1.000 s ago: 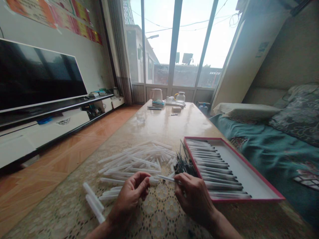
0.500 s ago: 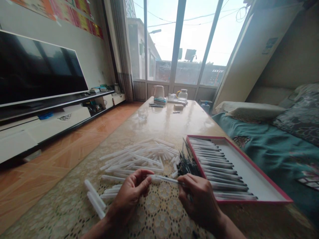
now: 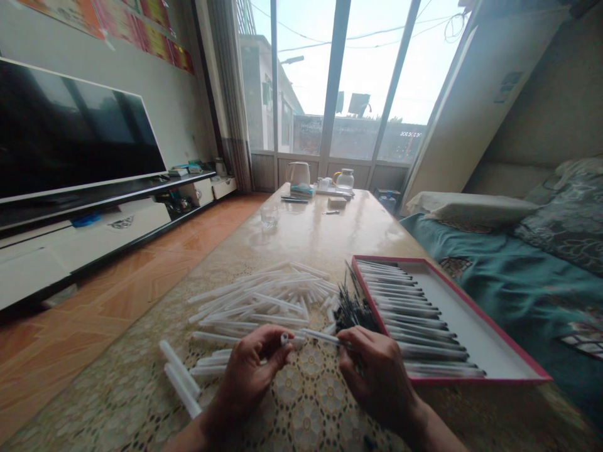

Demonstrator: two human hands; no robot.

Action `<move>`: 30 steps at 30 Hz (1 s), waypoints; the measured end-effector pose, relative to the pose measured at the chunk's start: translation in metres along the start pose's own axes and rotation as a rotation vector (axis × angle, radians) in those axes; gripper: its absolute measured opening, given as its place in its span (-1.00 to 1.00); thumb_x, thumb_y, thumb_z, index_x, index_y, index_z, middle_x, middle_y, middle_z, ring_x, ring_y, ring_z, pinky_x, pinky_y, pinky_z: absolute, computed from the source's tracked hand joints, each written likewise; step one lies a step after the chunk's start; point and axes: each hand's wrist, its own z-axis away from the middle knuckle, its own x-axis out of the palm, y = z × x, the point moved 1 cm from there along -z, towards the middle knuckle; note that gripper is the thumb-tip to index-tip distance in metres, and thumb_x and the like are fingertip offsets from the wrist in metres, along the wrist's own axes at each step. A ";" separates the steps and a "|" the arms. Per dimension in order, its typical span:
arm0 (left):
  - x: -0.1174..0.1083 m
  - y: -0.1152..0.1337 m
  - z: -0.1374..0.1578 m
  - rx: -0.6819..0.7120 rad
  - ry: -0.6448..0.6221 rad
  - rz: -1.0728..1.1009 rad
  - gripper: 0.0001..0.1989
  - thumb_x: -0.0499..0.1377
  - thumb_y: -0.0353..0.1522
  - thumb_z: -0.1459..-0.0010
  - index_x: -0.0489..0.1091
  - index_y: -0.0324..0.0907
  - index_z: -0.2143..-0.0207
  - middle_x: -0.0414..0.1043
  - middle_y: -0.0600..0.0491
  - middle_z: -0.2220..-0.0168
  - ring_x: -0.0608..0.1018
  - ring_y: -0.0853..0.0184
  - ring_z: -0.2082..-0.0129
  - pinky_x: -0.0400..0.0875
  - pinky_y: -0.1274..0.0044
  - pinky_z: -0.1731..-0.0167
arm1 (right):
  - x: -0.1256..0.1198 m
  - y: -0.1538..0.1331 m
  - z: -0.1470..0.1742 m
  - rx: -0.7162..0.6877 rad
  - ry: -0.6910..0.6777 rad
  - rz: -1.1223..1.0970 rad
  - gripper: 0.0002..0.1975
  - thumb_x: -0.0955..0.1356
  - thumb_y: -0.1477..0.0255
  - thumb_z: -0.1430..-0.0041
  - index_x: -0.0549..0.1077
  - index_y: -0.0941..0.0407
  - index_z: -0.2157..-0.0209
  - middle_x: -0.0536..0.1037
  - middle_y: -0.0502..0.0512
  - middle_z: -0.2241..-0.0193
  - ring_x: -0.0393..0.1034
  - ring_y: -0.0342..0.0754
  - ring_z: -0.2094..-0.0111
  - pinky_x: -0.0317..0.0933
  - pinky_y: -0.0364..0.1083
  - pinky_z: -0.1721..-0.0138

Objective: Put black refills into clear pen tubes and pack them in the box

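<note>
Head camera view: a small white piece with a round end is pinched between thumb and forefinger of the left hand, at the lower centre of the frame. A slim white tube is gripped near its right end by the fingers of the right hand, lower right of centre, and its free tip is pointed leftward, near the left hand but apart from the fingers. What is covered by the curled fingers of either hand cannot be told.

Above the left hand, a loose heap of white tubes is spread on the worktop, which is covered with a flower pattern. Two thicker white tubes are seen at the lower left. Just above the right hand, a bunch of thin dark sticks is piled beside a red-rimmed box, in which dark-ended pens are laid in a row at the lower right. Toward the upper centre, a clear glass and a glass jug are placed on the worktop.
</note>
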 end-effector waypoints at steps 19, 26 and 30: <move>-0.014 -0.009 -0.012 -0.280 -0.059 0.344 -0.74 0.26 -0.24 0.06 0.43 -0.23 0.36 0.35 0.16 0.58 0.31 0.54 0.68 0.13 0.68 0.69 | -0.004 -0.005 -0.001 -0.058 0.001 0.049 -0.90 0.23 0.53 -0.05 0.37 0.13 0.42 0.33 -0.03 0.57 0.20 -0.16 0.53 -0.03 -0.17 0.44; -0.006 -0.010 -0.008 -0.377 -0.009 0.495 -0.71 0.32 -0.23 0.15 0.43 -0.24 0.41 0.37 0.18 0.64 0.32 0.56 0.71 0.13 0.71 0.73 | 0.000 -0.006 -0.003 -0.079 0.001 0.068 -0.90 0.24 0.54 -0.02 0.37 0.13 0.43 0.34 -0.02 0.57 0.21 -0.16 0.53 -0.03 -0.18 0.45; 0.000 -0.010 -0.006 -0.380 -0.056 0.530 -0.71 0.32 -0.24 0.14 0.43 -0.26 0.40 0.41 0.15 0.62 0.38 0.54 0.70 0.21 0.70 0.72 | 0.002 -0.007 -0.001 -0.074 -0.024 0.083 -0.91 0.24 0.53 -0.05 0.36 0.12 0.41 0.34 -0.03 0.56 0.22 -0.16 0.52 -0.03 -0.17 0.44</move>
